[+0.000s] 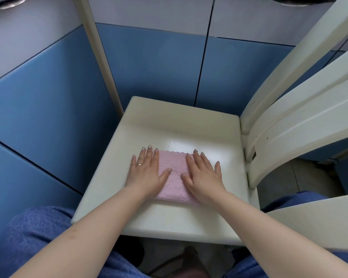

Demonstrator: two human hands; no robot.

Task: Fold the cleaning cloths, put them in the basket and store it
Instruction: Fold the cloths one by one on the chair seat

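Observation:
A pink cleaning cloth (174, 175) with a scalloped far edge lies folded on the cream seat of a chair (169, 121). My left hand (146, 171) lies flat on the cloth's left side, fingers straight and spread, a ring on one finger. My right hand (202, 173) presses flat on the cloth's right side in the same way. Both thumbs point inward over the cloth's middle. No basket is in view.
The chair's cream backrest slats (301, 109) rise at the right. Blue and grey cabinet panels (48, 97) stand behind and to the left, with a cream post (102, 57) between them. My knees in blue trousers (34, 233) flank the seat's near edge.

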